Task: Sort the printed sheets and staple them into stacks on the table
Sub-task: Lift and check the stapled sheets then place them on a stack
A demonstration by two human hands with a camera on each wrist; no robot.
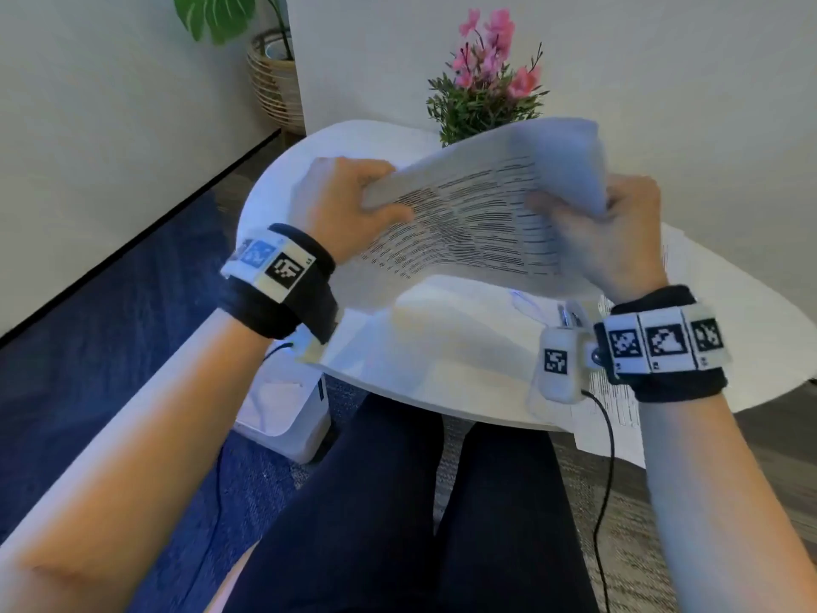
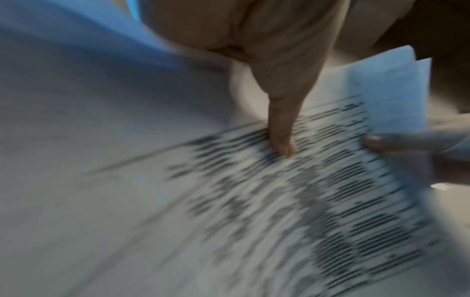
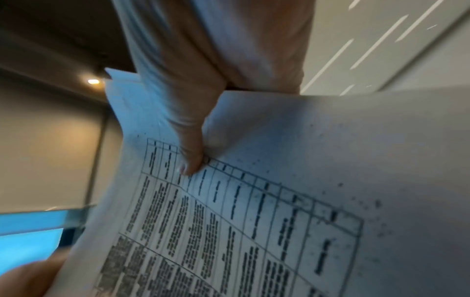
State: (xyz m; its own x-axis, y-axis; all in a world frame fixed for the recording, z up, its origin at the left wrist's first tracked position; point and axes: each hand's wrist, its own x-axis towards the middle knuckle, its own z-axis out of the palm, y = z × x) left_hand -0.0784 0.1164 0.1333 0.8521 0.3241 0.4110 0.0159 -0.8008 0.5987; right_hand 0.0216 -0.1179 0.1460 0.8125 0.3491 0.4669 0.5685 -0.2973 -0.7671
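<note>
A bundle of printed sheets (image 1: 468, 223) is held up above the white round table (image 1: 442, 347), bowed and blurred by motion. My left hand (image 1: 349, 205) grips its left edge, with the thumb (image 2: 282, 138) lying on the lines of text (image 2: 330, 201). My right hand (image 1: 605, 227) pinches the right edge, its thumb (image 3: 190, 160) on a sheet printed with a table (image 3: 241, 221). A stapler (image 1: 570, 316) shows partly on the table behind my right wrist. More printed sheets (image 1: 619, 404) lie on the table's right side, overhanging the near edge.
A potted plant with pink flowers (image 1: 486, 81) stands at the table's far side behind the sheets. A white box-shaped device (image 1: 292, 413) sits on the floor left of my legs. A wicker planter (image 1: 274, 77) stands by the wall.
</note>
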